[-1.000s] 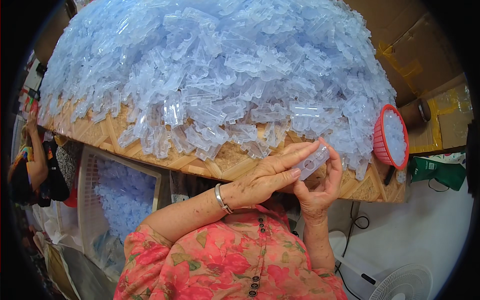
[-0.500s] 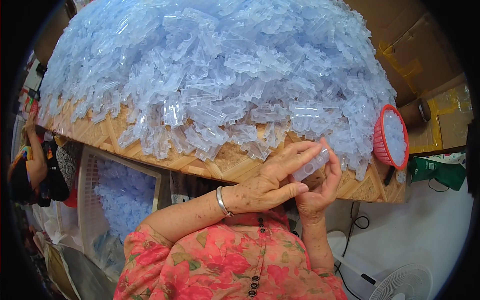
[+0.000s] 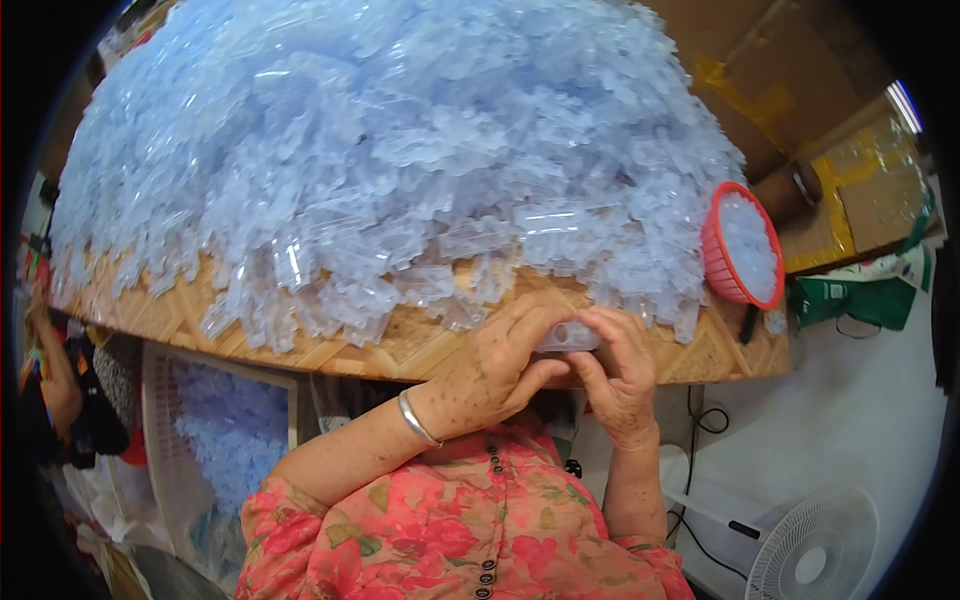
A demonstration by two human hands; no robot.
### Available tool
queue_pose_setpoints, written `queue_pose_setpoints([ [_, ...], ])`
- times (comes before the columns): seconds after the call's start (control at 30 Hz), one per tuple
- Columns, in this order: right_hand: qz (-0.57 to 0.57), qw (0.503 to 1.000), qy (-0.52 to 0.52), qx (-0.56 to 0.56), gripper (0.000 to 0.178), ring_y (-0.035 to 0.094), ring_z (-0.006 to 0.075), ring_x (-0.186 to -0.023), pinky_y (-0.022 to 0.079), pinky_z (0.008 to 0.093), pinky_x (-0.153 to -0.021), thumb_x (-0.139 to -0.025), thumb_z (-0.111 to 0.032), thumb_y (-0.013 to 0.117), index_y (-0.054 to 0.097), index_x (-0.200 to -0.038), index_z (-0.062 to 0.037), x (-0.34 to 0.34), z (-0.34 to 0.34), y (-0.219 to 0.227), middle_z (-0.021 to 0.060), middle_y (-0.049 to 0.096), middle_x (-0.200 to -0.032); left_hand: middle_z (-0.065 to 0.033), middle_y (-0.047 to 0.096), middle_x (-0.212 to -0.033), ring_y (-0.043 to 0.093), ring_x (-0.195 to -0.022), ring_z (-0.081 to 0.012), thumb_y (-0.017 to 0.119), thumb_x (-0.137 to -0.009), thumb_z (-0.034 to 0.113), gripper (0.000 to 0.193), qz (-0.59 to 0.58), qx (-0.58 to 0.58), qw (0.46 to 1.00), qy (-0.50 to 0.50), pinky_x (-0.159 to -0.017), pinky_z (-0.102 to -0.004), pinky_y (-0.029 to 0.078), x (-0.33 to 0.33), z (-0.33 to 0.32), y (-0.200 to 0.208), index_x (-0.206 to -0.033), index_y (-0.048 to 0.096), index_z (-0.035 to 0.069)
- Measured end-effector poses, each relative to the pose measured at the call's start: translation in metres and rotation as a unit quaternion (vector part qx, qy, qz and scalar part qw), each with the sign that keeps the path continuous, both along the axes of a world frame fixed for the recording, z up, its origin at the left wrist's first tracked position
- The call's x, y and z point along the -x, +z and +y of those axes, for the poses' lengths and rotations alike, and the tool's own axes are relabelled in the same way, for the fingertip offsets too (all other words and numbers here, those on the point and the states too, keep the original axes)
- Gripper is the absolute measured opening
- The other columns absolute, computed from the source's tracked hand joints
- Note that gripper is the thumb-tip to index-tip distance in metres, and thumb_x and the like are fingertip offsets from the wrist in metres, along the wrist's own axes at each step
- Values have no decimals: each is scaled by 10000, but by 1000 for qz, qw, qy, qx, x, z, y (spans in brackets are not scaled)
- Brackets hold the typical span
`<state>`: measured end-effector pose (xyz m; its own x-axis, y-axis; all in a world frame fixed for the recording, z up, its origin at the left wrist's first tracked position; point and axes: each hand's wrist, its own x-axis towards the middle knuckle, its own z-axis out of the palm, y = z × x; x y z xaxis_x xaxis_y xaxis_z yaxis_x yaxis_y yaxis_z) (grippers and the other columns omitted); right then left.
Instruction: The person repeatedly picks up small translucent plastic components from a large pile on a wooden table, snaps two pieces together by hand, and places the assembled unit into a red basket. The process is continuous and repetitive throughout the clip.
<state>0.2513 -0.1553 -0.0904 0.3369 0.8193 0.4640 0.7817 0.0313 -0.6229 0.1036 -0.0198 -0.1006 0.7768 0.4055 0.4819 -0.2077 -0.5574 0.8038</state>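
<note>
Between my two hands, just over the table's near edge, is a small clear plastic part (image 3: 568, 338) with round holes in it. My left hand (image 3: 500, 362), with a silver bangle at the wrist, has its thumb and fingers closed on the part's left end. The right end is pinched in my right hand (image 3: 622, 375), the fingers bent over it from above and the thumb below. My fingers cover both ends of the part. Past my hands rises a large heap of similar clear, bluish plastic parts (image 3: 400, 150), its loose edge lying close to my fingertips.
A red plastic basket (image 3: 712, 250) of small pale pieces stands at the table's right end, beside a dark stick-like object (image 3: 749, 323). Below the wooden table (image 3: 410, 350), a crate (image 3: 150, 400) holds more bluish pieces. A white fan (image 3: 815, 560) is lower right. Another person's arm (image 3: 60, 360) shows far left.
The plastic part has turned from slanted to nearly level and come lower and left in the picture. My right fingers have curled over its end. The whole view has shifted slightly.
</note>
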Motion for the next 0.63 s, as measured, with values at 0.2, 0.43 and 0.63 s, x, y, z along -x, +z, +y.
queue_pose_setpoints([
  [0.2, -25, 1000, 4, -12, 389, 621, 331, -984, 502, 416, -867, -729, -60, 812, 666, -1089, -41, -3, -3, -16, 120, 673, -1061, -165, 648, -1029, 645, -891, -364, 739, -786, 10, 412, 61, -89, 994, 18, -753, -423, 529, -5, -1, -8, -1176, 607, 13],
  [0.43, -156, 976, -149, -9, 332, 608, 334, -1071, 473, 450, -952, -820, -118, 761, 682, -1129, -22, -61, -6, 36, 130, 687, -1090, -164, 649, -1009, 614, -948, -379, 751, -781, 25, 415, 47, -118, 990, 63, -825, -451, 504, -7, 1, -6, -1172, 611, 18],
  [0.63, -242, 875, -374, 189, 333, 604, 292, -1120, 465, 441, -963, -868, -150, 718, 705, -1185, -49, -192, -4, 60, 153, 698, -1154, -183, 652, -1084, 614, -1002, -375, 761, -787, 46, 463, 47, -129, 988, 76, -899, -457, 502, -8, -2, -11, -1217, 593, 19],
])
